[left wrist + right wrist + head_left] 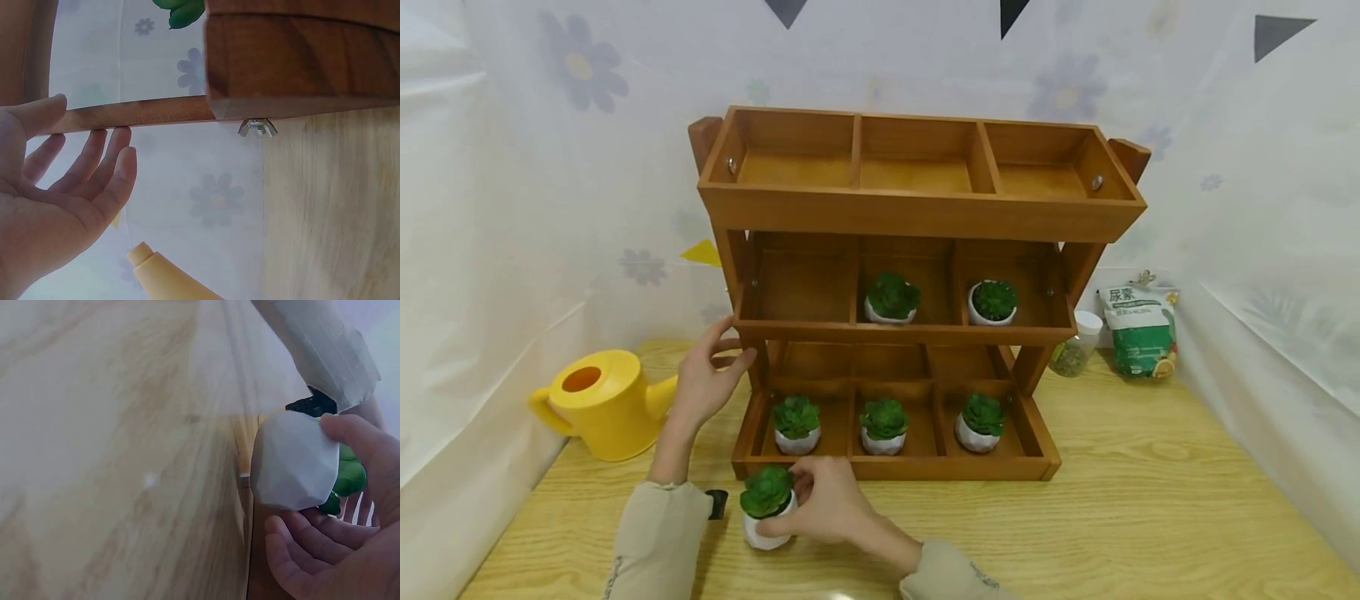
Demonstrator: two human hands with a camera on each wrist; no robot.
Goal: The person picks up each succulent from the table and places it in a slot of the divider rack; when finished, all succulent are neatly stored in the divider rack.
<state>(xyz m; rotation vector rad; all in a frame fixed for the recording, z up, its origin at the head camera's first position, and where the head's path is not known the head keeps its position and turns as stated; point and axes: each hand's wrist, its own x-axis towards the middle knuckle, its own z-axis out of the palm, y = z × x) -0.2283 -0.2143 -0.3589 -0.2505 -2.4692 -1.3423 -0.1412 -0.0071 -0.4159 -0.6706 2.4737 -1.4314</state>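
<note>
My right hand [831, 504] holds a small potted succulent [765, 492] with a white faceted pot, in front of the wooden shelf's lower left corner. In the right wrist view, the thumb lies on the white pot [294, 462] and the fingers are on its other side. At the shelf's left side, my left hand [711, 375] has loosely bent fingers by the upright under the middle tier. The left wrist view shows its thumb and fingertips at the edge of the wooden upright [150, 111]. The three-tier shelf [917, 215] has three compartments per tier.
Three potted succulents [883, 419] sit in the bottom tier. Two more [992, 302] occupy the middle tier's centre and right compartments. A yellow watering can [610, 417] stands left; a white-lidded jar [1075, 350] and a green-white bag [1142, 329] stand right. Curtains surround the wooden table [1150, 500].
</note>
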